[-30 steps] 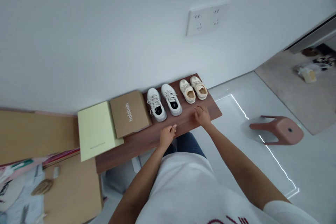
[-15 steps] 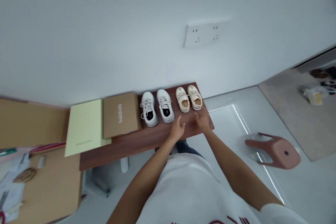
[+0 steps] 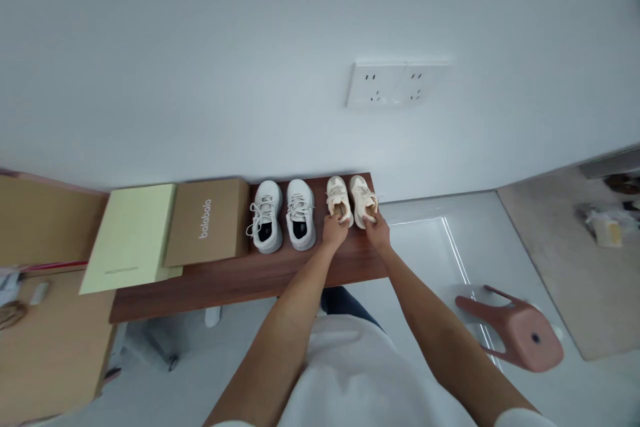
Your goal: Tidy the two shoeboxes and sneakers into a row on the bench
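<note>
Two small cream sneakers stand side by side at the right end of a narrow brown wooden table (image 3: 320, 275). My left hand (image 3: 335, 231) grips the heel of the left cream sneaker (image 3: 337, 192), its fingers closed at the shoe's opening. On the right cream sneaker (image 3: 362, 195), my right hand (image 3: 379, 232) is closed around the heel in the same way. Just left of them is a larger pair, a white sneaker (image 3: 301, 203) and another white sneaker with loose laces (image 3: 269, 201), both with dark insoles. Toes of all the shoes point to the wall.
Left of the shoes lie a brown shoebox (image 3: 207, 223) and a pale green box (image 3: 131, 233), whose edge overhangs the table front. A cardboard box (image 3: 55, 347) is at far left. A pink stool (image 3: 530, 337) stands on the floor at right. A socket plate (image 3: 395, 85) is on the wall.
Both my hands have moved forward from the table's front part and taken hold of the cream sneakers' heels. The view has shifted slightly; the other shoes and boxes stay in place.
</note>
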`<action>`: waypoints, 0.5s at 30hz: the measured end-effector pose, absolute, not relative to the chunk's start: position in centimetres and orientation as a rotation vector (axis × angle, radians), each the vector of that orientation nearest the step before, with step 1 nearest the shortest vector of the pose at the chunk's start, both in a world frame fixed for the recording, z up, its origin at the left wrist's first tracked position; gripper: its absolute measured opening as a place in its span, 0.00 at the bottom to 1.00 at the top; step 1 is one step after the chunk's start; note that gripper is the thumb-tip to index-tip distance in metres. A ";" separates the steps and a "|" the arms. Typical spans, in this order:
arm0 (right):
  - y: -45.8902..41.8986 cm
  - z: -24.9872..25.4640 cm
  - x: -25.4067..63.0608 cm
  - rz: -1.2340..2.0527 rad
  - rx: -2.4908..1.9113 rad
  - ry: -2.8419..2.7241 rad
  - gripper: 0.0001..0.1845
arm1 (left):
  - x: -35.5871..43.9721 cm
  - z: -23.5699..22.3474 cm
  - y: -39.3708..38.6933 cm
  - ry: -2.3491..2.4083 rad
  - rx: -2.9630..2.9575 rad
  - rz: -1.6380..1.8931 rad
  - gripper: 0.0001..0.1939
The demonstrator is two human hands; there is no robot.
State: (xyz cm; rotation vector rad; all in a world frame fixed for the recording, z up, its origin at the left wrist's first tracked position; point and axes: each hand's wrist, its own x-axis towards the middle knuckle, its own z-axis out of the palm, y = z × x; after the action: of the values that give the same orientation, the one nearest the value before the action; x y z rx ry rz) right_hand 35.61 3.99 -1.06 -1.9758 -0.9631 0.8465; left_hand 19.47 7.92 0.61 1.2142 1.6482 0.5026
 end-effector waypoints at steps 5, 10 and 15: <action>2.9 -1.8 36.3 1.174 -1.671 -0.422 0.21 | 18.1 -0.6 7.4 1.387 0.455 0.753 0.10; 3.5 -2.4 35.3 1.296 -1.532 -0.041 0.20 | 19.0 -1.8 6.1 1.335 0.051 0.746 0.15; 3.3 -1.8 35.2 1.267 -1.638 -0.058 0.19 | 20.8 -0.6 5.7 1.483 0.147 0.720 0.25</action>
State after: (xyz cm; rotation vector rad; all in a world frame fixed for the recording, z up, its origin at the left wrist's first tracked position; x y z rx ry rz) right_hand 35.19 3.28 -1.80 -1.6379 -0.0578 1.2665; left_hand 20.81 5.73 -0.56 0.1466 1.4830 0.7199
